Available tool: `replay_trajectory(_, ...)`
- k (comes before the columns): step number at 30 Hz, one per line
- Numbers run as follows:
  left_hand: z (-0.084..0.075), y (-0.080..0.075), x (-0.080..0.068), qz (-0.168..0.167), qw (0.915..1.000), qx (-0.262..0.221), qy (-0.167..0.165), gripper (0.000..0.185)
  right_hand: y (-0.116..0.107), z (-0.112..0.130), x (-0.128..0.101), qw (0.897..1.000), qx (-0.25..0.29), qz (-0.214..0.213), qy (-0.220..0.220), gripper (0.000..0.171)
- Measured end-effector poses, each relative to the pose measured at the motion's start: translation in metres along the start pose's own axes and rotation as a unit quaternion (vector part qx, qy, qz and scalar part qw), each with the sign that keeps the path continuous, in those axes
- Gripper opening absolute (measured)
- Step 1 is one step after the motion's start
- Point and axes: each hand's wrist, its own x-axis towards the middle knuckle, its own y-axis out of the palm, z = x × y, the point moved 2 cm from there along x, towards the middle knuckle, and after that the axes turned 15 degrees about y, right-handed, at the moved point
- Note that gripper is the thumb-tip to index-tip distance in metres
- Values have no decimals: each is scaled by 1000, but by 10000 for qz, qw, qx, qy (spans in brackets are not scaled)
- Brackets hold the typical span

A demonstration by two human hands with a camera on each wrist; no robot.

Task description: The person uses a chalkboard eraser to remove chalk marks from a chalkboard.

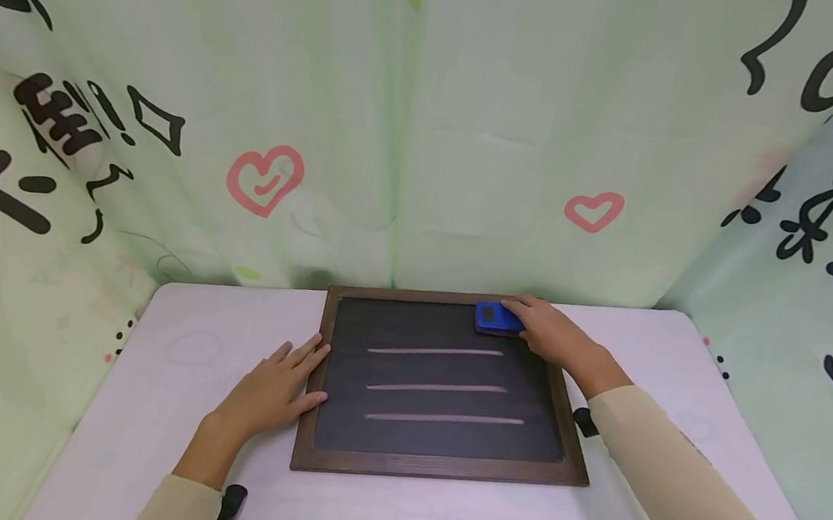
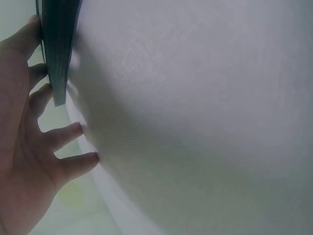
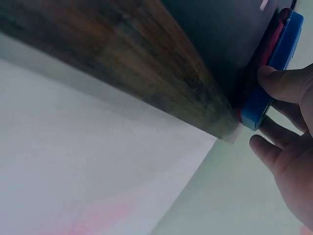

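Note:
A dark chalkboard (image 1: 444, 363) in a brown wooden frame (image 1: 442, 466) lies flat on the white table (image 1: 172, 370); three pale chalk lines (image 1: 436, 388) run across it. My right hand (image 1: 540, 325) grips a blue eraser (image 1: 495, 318) on the board's far right corner. In the right wrist view the eraser (image 3: 275, 63) sits against the frame (image 3: 146, 63), with the right hand (image 3: 286, 142) curled round it. My left hand (image 1: 284, 381) lies flat on the table, fingers straight and touching the frame's left edge. The left wrist view shows the left hand (image 2: 29, 142) beside the frame (image 2: 57, 49).
Pale green cloth walls (image 1: 429, 127) printed with black characters and pink hearts close in the table on three sides. Bare white tabletop (image 1: 678, 360) lies left, right and in front of the board.

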Motion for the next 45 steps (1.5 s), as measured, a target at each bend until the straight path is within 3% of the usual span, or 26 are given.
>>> replay_trajectory(11,0,1,0,-6,10000,-38,-6,74,1,-1,1,9999,94,14,-122,57)
replay_trajectory(19,0,1,0,-175,9998,-67,122,73,3,16,9,9993,-1,-12,-381,56)
replay_trajectory(25,0,2,0,-213,9996,21,175,73,3,39,15,9980,-158,88,-608,57)
replay_trajectory(32,0,1,-1,-87,9999,-27,83,74,6,74,29,9971,-348,461,-494,62)
replay_trajectory(45,2,2,1,-2,10000,-16,59,74,15,143,55,9920,-828,662,-679,63)
